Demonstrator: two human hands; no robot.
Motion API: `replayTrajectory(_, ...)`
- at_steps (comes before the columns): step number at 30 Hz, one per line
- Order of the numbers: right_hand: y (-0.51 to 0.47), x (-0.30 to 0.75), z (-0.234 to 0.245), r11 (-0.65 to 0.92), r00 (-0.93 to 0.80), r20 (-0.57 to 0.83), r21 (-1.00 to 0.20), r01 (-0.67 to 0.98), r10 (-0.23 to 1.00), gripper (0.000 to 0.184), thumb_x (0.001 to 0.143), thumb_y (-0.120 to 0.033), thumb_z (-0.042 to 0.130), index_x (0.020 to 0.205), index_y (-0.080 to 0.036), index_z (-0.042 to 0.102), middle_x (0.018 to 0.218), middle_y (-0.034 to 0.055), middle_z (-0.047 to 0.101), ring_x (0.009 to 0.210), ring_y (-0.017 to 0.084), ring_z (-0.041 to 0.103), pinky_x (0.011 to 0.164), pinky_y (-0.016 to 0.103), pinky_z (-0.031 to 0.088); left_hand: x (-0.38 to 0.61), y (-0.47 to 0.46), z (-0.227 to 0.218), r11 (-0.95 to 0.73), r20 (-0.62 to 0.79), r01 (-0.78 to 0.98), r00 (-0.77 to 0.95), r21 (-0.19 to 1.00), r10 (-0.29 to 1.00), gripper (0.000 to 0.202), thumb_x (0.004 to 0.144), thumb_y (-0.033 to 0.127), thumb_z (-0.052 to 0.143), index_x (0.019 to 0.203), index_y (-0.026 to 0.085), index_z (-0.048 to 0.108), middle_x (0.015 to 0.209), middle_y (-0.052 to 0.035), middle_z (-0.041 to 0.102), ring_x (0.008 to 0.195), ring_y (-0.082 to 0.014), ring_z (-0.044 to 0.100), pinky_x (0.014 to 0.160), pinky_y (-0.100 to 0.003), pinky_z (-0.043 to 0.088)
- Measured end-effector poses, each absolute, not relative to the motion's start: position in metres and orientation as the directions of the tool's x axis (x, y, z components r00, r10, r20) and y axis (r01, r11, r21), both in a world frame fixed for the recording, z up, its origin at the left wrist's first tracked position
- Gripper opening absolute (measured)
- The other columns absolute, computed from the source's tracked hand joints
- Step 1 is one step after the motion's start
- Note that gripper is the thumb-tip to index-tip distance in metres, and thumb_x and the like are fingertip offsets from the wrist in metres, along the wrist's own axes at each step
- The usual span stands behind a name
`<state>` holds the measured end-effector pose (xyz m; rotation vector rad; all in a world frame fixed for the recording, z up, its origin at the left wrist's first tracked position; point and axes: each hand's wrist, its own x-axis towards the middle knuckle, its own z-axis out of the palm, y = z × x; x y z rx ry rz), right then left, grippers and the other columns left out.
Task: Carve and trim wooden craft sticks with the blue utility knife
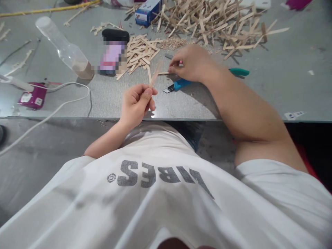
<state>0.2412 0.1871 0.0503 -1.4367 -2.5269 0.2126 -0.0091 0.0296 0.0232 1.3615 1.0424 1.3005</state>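
Left hand [137, 103]: thumb and fingers clamped on one flat stick [156, 72], tilted up, clear of the table [280, 79].
Right hand [190, 64]: apart from left hand; bent fingertips touch end of a second stick [163, 73]; firm grip or not, cannot tell.
Grey blade [169, 56]: just beside right hand's fingers; held or lying, cannot tell.
Cutter [183, 84]: blue, lies near right wrist, not in use.
Shavings [173, 43]: scattered between the piles; some trimming looks done.
Small pile [140, 55]: flat sticks, left of right hand; probably still to handle.
Big heap [204, 20]: sticks lying crossed, far side; maybe finished ones, cannot confirm. Work looks partway, with the two sticks at the hands not done.
Stick count: 1 in left hand, 1 at right hand; piles 2, too tangled to count singly.
Tool count: 1 blue cutter, 1 grey blade, 1 green handle [238, 72] partly behind the arm.
Other count: 1 phone [111, 58], 1 black case [115, 35], 1 bottle [77, 65], 1 blue box [147, 13], 1 purple socket [33, 97].
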Motion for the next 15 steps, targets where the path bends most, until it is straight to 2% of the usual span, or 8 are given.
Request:
replayTrajectory(1, 0.180, 0.244, 0.062, 0.479, -0.472, 0.086, -0.222, 0.849, 0.877, 0.054, 0.111, -0.076, 0.060, 0.115, -0.031, 0.089, 0.116, 0.0098, 0.087, 0.112, 0.032, 0.070, 0.108, 0.057, 0.061, -0.007, 0.031, 0.023, -0.156, 0.158, -0.027, 0.080, 0.987, 0.984, 0.034, 0.116, 0.046, 0.080, 0.092, 0.022, 0.075, 0.058, 0.0056, 0.066, 0.041, -0.0053, 0.049, 0.042, -0.017, 0.036)
replayTrajectory(3, 0.169, 0.257, 0.086, 0.403, -0.403, 0.047, -0.218, 0.889, 0.914, 0.056, 0.115, -0.067, 0.060, 0.124, -0.020, 0.089, 0.123, 0.0171, 0.087, 0.111, 0.035, 0.075, 0.109, 0.063, 0.063, -0.002, 0.033, 0.023, -0.095, 0.098, -0.033, 0.099, 0.995, 0.990, 0.028, 0.118, 0.034, 0.076, 0.093, 0.021, 0.073, 0.057, 0.0064, 0.067, 0.040, -0.0053, 0.050, 0.042, -0.016, 0.037)
replayTrajectory(5, 0.164, 0.279, 0.105, 0.323, -0.329, 0.005, -0.213, 0.922, 0.944, 0.048, 0.113, -0.055, 0.068, 0.138, -0.017, 0.087, 0.132, 0.0205, 0.086, 0.114, 0.038, 0.079, 0.107, 0.065, 0.066, 0.002, 0.034, 0.024, -0.038, 0.043, -0.049, 0.104, 0.998, 0.994, 0.026, 0.119, 0.022, 0.069, 0.093, 0.021, 0.071, 0.057, 0.0069, 0.068, 0.039, -0.0049, 0.050, 0.042, -0.015, 0.038)
replayTrajectory(6, 0.165, 0.293, 0.110, 0.260, -0.271, -0.036, -0.186, 0.948, 0.962, 0.043, 0.109, -0.048, 0.075, 0.139, -0.019, 0.087, 0.135, 0.0195, 0.086, 0.118, 0.040, 0.079, 0.109, 0.067, 0.066, 0.004, 0.034, 0.026, -0.013, 0.018, -0.058, 0.100, 0.998, 0.995, 0.028, 0.120, 0.017, 0.065, 0.093, 0.020, 0.069, 0.057, 0.0071, 0.068, 0.039, -0.0046, 0.050, 0.042, -0.015, 0.038)
replayTrajectory(8, 0.168, 0.319, 0.114, 0.208, -0.222, -0.107, -0.131, 0.969, 0.969, 0.042, 0.107, -0.049, 0.081, 0.137, -0.020, 0.086, 0.131, 0.0196, 0.087, 0.117, 0.040, 0.081, 0.112, 0.066, 0.067, 0.007, 0.035, 0.028, 0.030, -0.023, -0.074, 0.091, 0.997, 0.996, 0.032, 0.120, 0.009, 0.058, 0.091, 0.020, 0.067, 0.057, 0.0073, 0.069, 0.038, -0.0041, 0.049, 0.042, -0.015, 0.038)
replayTrajectory(9, 0.171, 0.330, 0.113, 0.205, -0.224, -0.122, -0.148, 0.967, 0.967, 0.041, 0.106, -0.049, 0.083, 0.135, -0.020, 0.086, 0.126, 0.0192, 0.087, 0.113, 0.040, 0.082, 0.109, 0.066, 0.068, 0.009, 0.034, 0.029, 0.045, -0.038, -0.080, 0.090, 0.996, 0.995, 0.033, 0.120, 0.007, 0.056, 0.090, 0.020, 0.066, 0.056, 0.0074, 0.069, 0.038, -0.0041, 0.049, 0.042, -0.015, 0.038)
replayTrajectory(12, 0.176, 0.352, 0.105, 0.251, -0.303, -0.179, -0.264, 0.931, 0.936, 0.044, 0.099, -0.045, 0.091, 0.137, -0.024, 0.083, 0.132, 0.0175, 0.086, 0.116, 0.038, 0.083, 0.108, 0.063, 0.069, 0.010, 0.034, 0.031, 0.059, -0.050, -0.090, 0.100, 0.994, 0.994, 0.034, 0.120, 0.007, 0.056, 0.090, 0.020, 0.065, 0.055, 0.0075, 0.069, 0.037, -0.0047, 0.049, 0.041, -0.015, 0.038)
replayTrajectory(15, 0.171, 0.355, 0.102, 0.252, -0.299, -0.190, -0.236, 0.939, 0.935, 0.055, 0.088, -0.049, 0.098, 0.136, -0.027, 0.080, 0.139, 0.0177, 0.083, 0.124, 0.041, 0.080, 0.110, 0.064, 0.068, 0.009, 0.035, 0.029, 0.039, -0.031, -0.085, 0.096, 0.996, 0.995, 0.032, 0.119, 0.007, 0.059, 0.091, 0.020, 0.065, 0.056, 0.0074, 0.070, 0.037, -0.0047, 0.050, 0.041, -0.015, 0.037)
